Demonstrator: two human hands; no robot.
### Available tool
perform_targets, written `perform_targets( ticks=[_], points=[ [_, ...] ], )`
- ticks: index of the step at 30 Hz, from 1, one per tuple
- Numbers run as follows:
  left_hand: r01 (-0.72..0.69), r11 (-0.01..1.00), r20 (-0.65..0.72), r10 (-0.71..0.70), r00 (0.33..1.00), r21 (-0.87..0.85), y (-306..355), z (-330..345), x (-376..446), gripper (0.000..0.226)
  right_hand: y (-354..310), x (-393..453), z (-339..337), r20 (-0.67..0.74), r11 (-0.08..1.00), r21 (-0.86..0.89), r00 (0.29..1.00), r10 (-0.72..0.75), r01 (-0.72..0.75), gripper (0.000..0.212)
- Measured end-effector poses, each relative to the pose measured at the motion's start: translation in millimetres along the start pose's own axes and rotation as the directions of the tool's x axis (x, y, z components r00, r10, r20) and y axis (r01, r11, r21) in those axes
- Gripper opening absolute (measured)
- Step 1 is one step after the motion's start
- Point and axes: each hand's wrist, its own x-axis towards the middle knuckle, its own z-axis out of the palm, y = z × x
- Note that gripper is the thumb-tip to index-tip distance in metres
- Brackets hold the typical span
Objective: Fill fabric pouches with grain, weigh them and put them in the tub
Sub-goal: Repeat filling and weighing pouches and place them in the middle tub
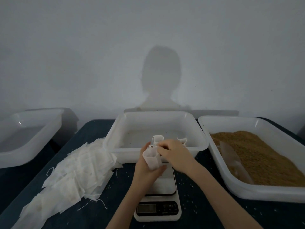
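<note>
Here, a filled pouch [152, 160] is gripped upright in the left hand [148, 169], above the scale [158, 202], near side of the centre tub [156, 129]. Its top is pinched by the right hand [175, 152]; should be drawn tight w/o tipping, then weighed.

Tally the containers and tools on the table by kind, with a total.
White plastic tubs: 3, left, middle, right
Digital scale: 1
Clear scoop in the grain: 1
Heap of empty pouches: 1
Total: 6
</note>
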Motion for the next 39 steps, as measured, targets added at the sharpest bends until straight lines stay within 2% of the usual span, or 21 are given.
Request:
perform_targets(
  ticks=[2, 4, 8, 11, 13, 15, 17, 19, 22, 24, 27, 31, 34, 36, 39],
  points=[
    [0.009, 1.0, 0.033, -0.009, 0.999, -0.023, 7, 3, 5, 0.05, 4, -2, -10, -0.043, 1.0, 0.003, 0.999, -0.003, 0.003, 0.039],
    [0.054, 0.998, 0.081, -0.055, 0.995, 0.017, 10, 9, 7, 0.029, 11, -4, -20, -0.065, 1.0, 0.001, 0.998, 0.006, -0.006, 0.034],
    [0.108, 0.991, 0.172, -0.121, 0.978, 0.078, 13, 23, 12, 0.034, 32, -13, -47, -0.043, 0.999, -0.01, 0.998, 0.044, -0.045, 0.03],
    [0.146, 0.981, 0.211, -0.171, 0.962, 0.127, 14, 31, 18, 0.032, 59, -24, -82, -0.161, 0.992, 0.003, 0.979, 0.127, -0.128, 0.039],
    [0.138, 0.975, 0.226, -0.176, 0.958, 0.173, 14, 35, 21, 0.03, 85, -29, -108, -0.297, 0.968, -0.105, 0.936, 0.19, -0.23, 0.046],
    [0.126, 0.975, 0.226, -0.167, 0.96, 0.185, 15, 39, 25, 0.031, 115, -34, -132, -0.361, 0.873, -0.276, 0.885, 0.294, -0.402, 0.046],
    [0.118, 0.974, 0.221, -0.161, 0.962, 0.194, 16, 42, 28, 0.03, 149, -40, -146, -0.268, 0.706, -0.456, 0.84, 0.472, -0.542, 0.039],
    [0.11, 0.973, 0.23, -0.156, 0.961, 0.201, 16, 45, 30, 0.028, 175, -44, -150, -0.094, 0.555, -0.614, 0.75, 0.655, -0.562, 0.036],
    [0.125, 0.974, 0.236, -0.168, 0.957, 0.188, 14, 48, 28, 0.027, 191, -47, -144, 0.102, 0.53, -0.65, 0.629, 0.771, -0.544, 0.044],
    [0.126, 0.973, 0.237, -0.171, 0.956, 0.194, 14, 50, 26, 0.025, 190, -45, -140, 0.151, 0.528, -0.674, 0.604, 0.783, -0.516, 0.04],
    [0.144, 0.969, 0.245, -0.191, 0.95, 0.199, 12, 49, 26, 0.021, 188, -43, -142, 0.087, 0.49, -0.718, 0.634, 0.768, -0.495, 0.029],
    [0.179, 0.955, 0.216, -0.231, 0.949, 0.235, 9, 46, 27, 0.02, 186, -45, -151, -0.205, 0.341, -0.795, 0.751, 0.627, -0.502, 0.014],
    [0.191, 0.945, 0.203, -0.249, 0.947, 0.264, 7, 45, 27, 0.019, 189, -43, -160, -0.39, 0.207, -0.81, 0.768, 0.508, -0.549, 0.016],
    [0.191, 0.945, 0.208, -0.249, 0.946, 0.265, 6, 46, 27, 0.017, 188, -38, -160, -0.426, 0.138, -0.835, 0.785, 0.449, -0.532, 0.017],
    [0.192, 0.945, 0.219, -0.253, 0.942, 0.264, 5, 48, 27, 0.017, 189, -32, -154, -0.386, 0.181, -0.846, 0.81, 0.441, -0.501, 0.01]
  ],
)
